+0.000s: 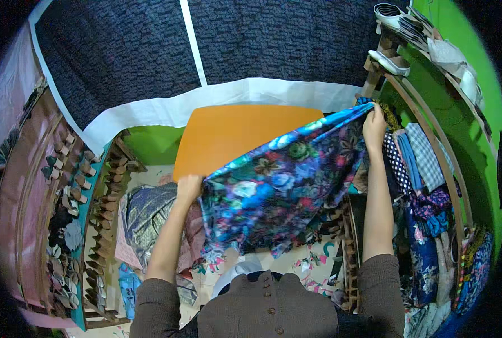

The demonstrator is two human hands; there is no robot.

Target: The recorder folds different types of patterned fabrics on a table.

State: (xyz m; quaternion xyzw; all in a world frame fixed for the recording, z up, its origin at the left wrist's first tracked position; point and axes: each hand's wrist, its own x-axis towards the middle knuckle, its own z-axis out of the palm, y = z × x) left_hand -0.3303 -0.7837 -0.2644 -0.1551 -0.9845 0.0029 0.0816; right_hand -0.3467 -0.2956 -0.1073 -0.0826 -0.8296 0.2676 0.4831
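A dark floral cloth point(279, 186) with blue, teal and red flowers hangs stretched between my two hands. My left hand point(190, 188) is closed round its left corner, near the front left of an orange tabletop point(234, 132). Higher up and to the right, my right hand point(375, 127) grips the other end, so the top edge slants upward to the right. The cloth's lower part hangs in loose folds in front of me and looks slightly blurred. Both arms are stretched forward. Part of the tabletop lies behind the cloth.
Shoe racks point(101, 225) with many shoes stand on the left. A dark shiny cloth point(149, 219) lies heaped beside them. On the right, a wooden rack point(425, 112) carries folded clothes point(422, 158), with white shoes point(390, 62) on top. Dark curtains point(121, 50) with white borders hang ahead.
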